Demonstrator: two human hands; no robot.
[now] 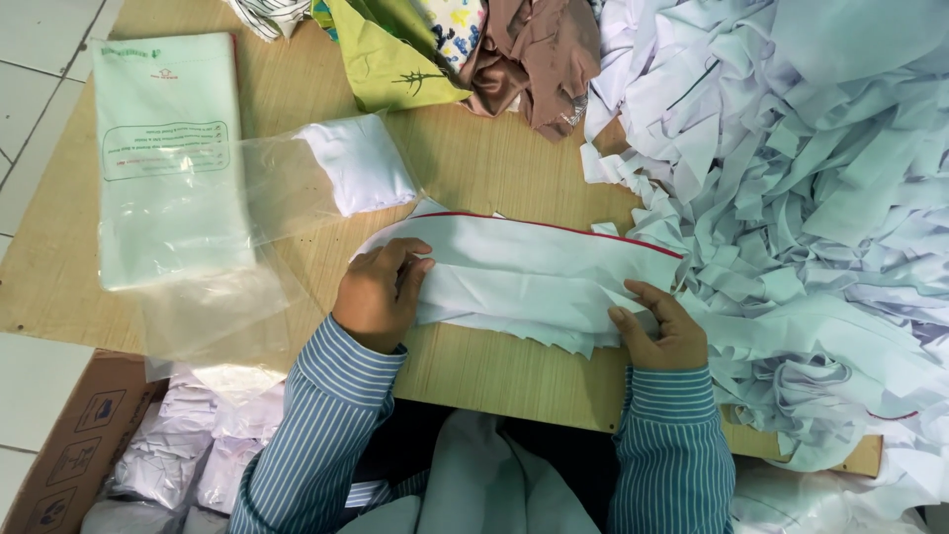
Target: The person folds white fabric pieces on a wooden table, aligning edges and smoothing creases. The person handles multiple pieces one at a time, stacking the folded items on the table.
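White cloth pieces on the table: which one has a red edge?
The folded white cloth under both hands, left hand and right hand. A thin red line runs along its far edge; the scrap pile is mostly plain white.

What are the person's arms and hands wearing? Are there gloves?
No gloves: the left hand and right hand are bare, and no rings or watch show. Both arms wear long shirt sleeves with thin blue and white stripes. Each sleeve ends in a buttoned-style cuff at the wrist, where the stripes run across instead of along the arm.

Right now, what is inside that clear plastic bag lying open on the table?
A folded bundle of white cloth sits at the far end of the clear plastic bag. The rest looks empty. How many pieces are folded together cannot be seen.
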